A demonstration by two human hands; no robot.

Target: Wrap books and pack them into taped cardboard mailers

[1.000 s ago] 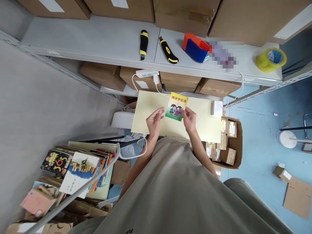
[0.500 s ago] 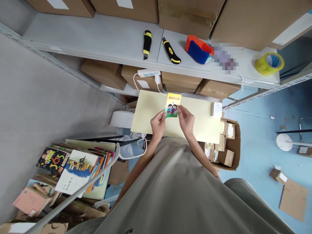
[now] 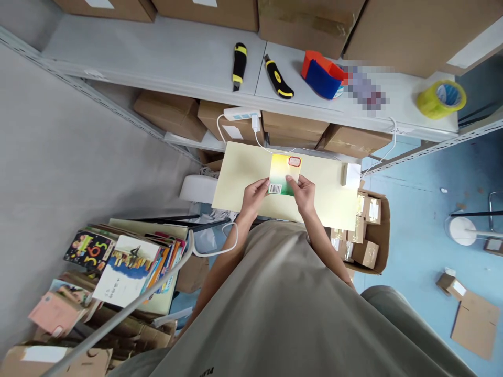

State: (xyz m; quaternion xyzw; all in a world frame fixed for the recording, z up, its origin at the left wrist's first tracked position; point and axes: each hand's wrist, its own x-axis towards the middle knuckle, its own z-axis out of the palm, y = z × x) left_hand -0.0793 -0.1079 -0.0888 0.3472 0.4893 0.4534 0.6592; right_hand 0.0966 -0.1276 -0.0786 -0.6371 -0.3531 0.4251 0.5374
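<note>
I hold a small yellow-green booklet (image 3: 285,172) over a pale yellow board (image 3: 243,173). Its back cover faces up, with a barcode at the lower left and a red stamp at the top. My left hand (image 3: 254,193) pinches its lower left corner. The fingers of my right hand (image 3: 303,192) are closed on its lower right edge. A small white box (image 3: 350,175) rests at the board's right end.
A grey shelf (image 3: 157,57) above carries two black-and-yellow utility knives (image 3: 239,65), a red-blue tape dispenser (image 3: 321,76) and a yellow tape roll (image 3: 440,98). Stacked children's books (image 3: 118,267) lie lower left. An open carton of small boxes (image 3: 367,235) stands right. Cardboard scraps (image 3: 473,319) lie on the blue floor.
The booklet has been turned over: its front cover with cartoon figures showed before, its back with the barcode shows now. Both hands kept hold of it.
</note>
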